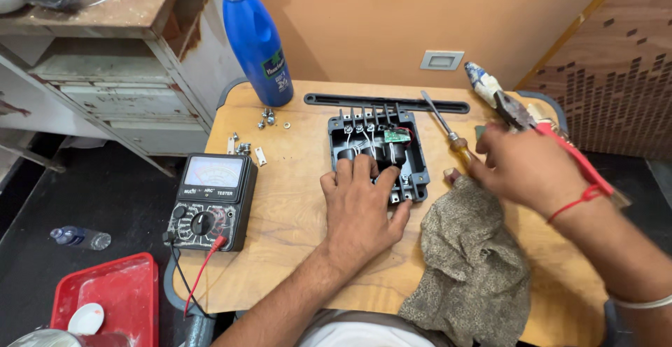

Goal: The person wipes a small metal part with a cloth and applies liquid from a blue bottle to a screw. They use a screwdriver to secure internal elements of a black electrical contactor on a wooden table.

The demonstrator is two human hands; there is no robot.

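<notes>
I see the black plastic housing lying open-side up near the middle of the wooden table, with wound coils, wires and a small green circuit board inside. My left hand rests on its near edge, fingers spread apart and pressing on the coils, gripping nothing. Just right of the housing lies a wooden-handled screwdriver; my right hand is curled at its handle end, though I cannot tell whether it grips it. Red-handled pliers lie behind that hand. A patterned cloth sits nearer me, an analogue multimeter well to the left, a blue bottle beyond.
</notes>
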